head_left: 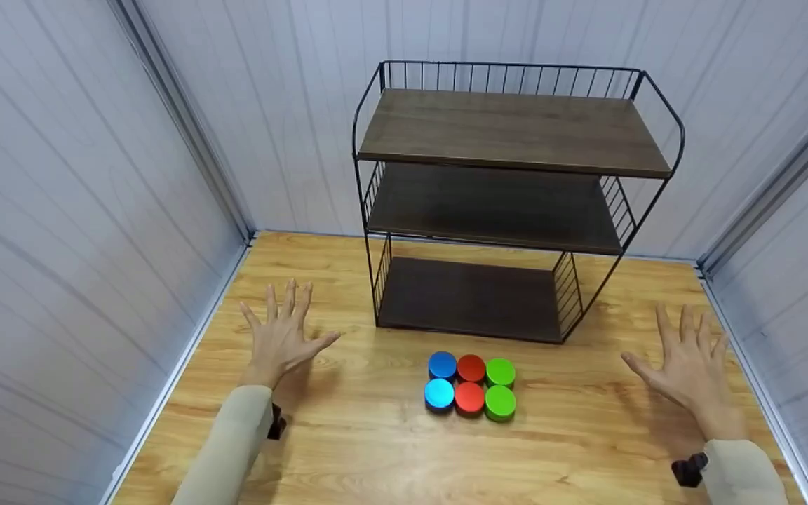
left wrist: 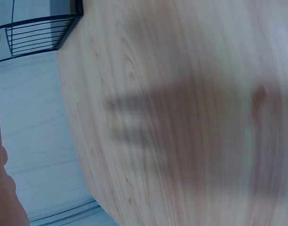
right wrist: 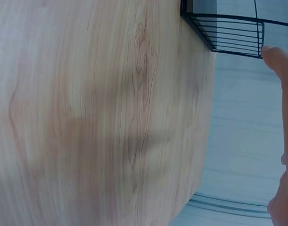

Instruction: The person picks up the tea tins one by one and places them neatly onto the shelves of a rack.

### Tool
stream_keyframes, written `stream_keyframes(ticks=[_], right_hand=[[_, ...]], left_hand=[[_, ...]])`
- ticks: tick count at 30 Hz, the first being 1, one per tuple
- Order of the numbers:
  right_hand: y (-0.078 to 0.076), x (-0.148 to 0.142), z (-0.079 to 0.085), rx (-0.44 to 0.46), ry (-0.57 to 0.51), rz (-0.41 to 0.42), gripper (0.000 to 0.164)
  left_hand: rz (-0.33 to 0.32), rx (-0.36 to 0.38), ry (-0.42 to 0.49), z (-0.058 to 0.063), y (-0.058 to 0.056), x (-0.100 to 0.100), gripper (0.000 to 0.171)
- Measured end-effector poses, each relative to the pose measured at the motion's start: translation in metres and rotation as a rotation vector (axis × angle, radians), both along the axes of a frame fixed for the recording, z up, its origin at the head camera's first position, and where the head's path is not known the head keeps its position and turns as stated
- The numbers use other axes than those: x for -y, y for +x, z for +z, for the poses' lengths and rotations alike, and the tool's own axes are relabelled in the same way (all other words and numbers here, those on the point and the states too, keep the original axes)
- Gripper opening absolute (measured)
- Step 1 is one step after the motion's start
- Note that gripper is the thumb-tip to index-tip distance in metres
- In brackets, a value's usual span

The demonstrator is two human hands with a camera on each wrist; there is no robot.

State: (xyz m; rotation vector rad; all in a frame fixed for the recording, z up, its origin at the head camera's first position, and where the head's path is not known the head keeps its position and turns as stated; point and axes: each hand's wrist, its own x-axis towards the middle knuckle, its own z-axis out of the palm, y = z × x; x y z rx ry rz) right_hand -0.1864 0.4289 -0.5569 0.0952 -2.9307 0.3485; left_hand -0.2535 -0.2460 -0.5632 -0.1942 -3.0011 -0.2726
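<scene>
My left hand (head_left: 281, 344) is spread wide above the wood-grain surface, left of a rack, holding nothing. On the far right my right hand (head_left: 688, 368) is spread the same way, also holding nothing. Between the hands, two rows of round, flat-topped pieces stand close together: a blue one (head_left: 442, 365), a red one (head_left: 471, 367) and a green one (head_left: 500, 372) at the back, with a light blue one (head_left: 439, 394), another red one (head_left: 469, 398) and another green one (head_left: 500, 402) in front. In each wrist view only a hand's edge shows, over its shadow.
Behind the pieces stands a three-tier rack (head_left: 513, 133) with dark wooden shelves and a black wire frame. Pale panel walls (head_left: 81, 210) close in the wood-grain surface (head_left: 348, 449) at the left, back and right.
</scene>
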Motion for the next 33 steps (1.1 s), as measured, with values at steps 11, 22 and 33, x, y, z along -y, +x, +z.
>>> stream_keyframes(ticks=[11, 22, 33], right_hand=[[0.013, 0.026, -0.017, 0.035, -0.175, 0.023, 0.104], [0.024, 0.064, -0.043, 0.093, -0.248, 0.073, 0.103], [0.03, 0.105, -0.061, 0.076, -0.28, 0.131, 0.099]], left_hand=[[-0.031, 0.005, 0.303, -0.002, -0.007, -0.033, 0.104], [-0.077, -0.062, 0.609, 0.008, -0.021, -0.068, 0.092], [-0.153, -0.089, 0.939, 0.011, -0.034, -0.096, 0.07]])
